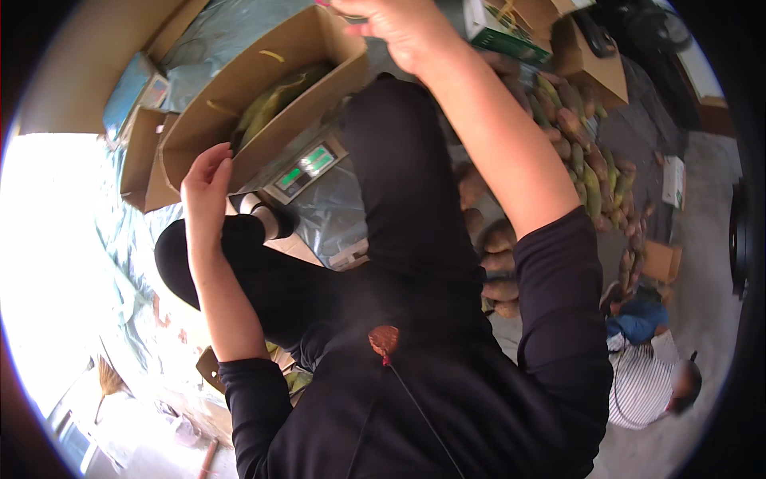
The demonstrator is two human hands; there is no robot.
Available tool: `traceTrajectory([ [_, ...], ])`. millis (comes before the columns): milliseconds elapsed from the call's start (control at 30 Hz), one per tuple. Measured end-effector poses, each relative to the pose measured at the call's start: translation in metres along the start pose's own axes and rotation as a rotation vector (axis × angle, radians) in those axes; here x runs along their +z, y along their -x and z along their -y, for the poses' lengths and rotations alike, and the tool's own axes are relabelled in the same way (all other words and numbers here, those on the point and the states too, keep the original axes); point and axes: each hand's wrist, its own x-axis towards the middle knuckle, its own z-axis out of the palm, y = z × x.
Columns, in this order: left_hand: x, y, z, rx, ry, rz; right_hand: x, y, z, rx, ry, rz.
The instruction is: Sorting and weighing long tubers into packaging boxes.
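An open cardboard box stands tilted on a weighing scale with green displays. Inside the box lie green-yellow mangoes. My left hand reaches up to the box's near wall, and its fingertips pinch the edge. My right hand is stretched to the box's far corner at the top of the view. Its fingers curl around the box rim, and the frame edge partly cuts them off. My dark-clothed knees fill the space below the scale.
A long heap of mangoes runs along the right on a plastic sheet. More cardboard boxes stand at the top right and left. Another person in a striped shirt crouches at the lower right. A hand broom lies at the lower left.
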Motion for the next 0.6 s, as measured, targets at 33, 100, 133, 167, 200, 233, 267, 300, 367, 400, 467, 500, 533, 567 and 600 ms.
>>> traceTrajectory([
  [33, 0.001, -0.003, 0.001, 0.014, -0.034, 0.022, -0.027, 0.006, 0.001, -0.015, 0.016, -0.002],
  [100, 0.003, -0.005, 0.0, 0.007, -0.034, 0.011, -0.066, 0.035, 0.007, 0.04, 0.111, -0.167],
  [133, 0.007, -0.007, -0.006, 0.004, -0.048, 0.019, -0.096, 0.05, 0.005, 0.0, 0.185, -0.22],
  [167, 0.006, -0.006, -0.01, -0.005, -0.074, 0.013, -0.122, 0.065, -0.006, -0.037, 0.249, -0.256],
  [200, 0.005, -0.008, -0.004, 0.018, -0.066, 0.02, -0.14, 0.084, -0.014, 0.029, 0.286, -0.322],
  [233, 0.009, -0.008, -0.006, 0.011, -0.091, 0.015, -0.16, 0.105, -0.025, 0.074, 0.31, -0.408],
  [267, 0.01, -0.008, -0.007, 0.016, -0.097, 0.019, -0.178, 0.126, -0.041, 0.119, 0.327, -0.489],
  [300, 0.014, -0.01, -0.006, 0.022, -0.1, 0.029, -0.195, 0.15, -0.062, 0.123, 0.315, -0.594],
  [367, 0.015, -0.011, -0.001, 0.032, -0.125, 0.021, -0.221, 0.2, -0.114, 0.207, 0.425, -0.695],
  [400, 0.017, -0.012, 0.0, 0.018, -0.114, 0.009, -0.229, 0.226, -0.142, 0.316, 0.564, -0.725],
  [467, 0.02, -0.011, -0.001, -0.008, -0.107, -0.015, -0.24, 0.279, -0.198, 0.48, 0.671, -0.632],
  [500, 0.02, -0.012, 0.001, -0.003, -0.108, -0.007, -0.237, 0.303, -0.228, 0.44, 0.826, -0.587],
  [533, 0.018, -0.012, 0.007, 0.002, -0.114, -0.022, -0.231, 0.322, -0.249, 0.477, 0.86, -0.511],
  [567, 0.017, -0.013, 0.012, 0.008, -0.118, -0.035, -0.223, 0.338, -0.259, 0.5, 0.941, -0.382],
  [600, 0.018, -0.013, 0.014, 0.019, -0.131, -0.037, -0.216, 0.349, -0.267, 0.518, 1.02, -0.254],
])
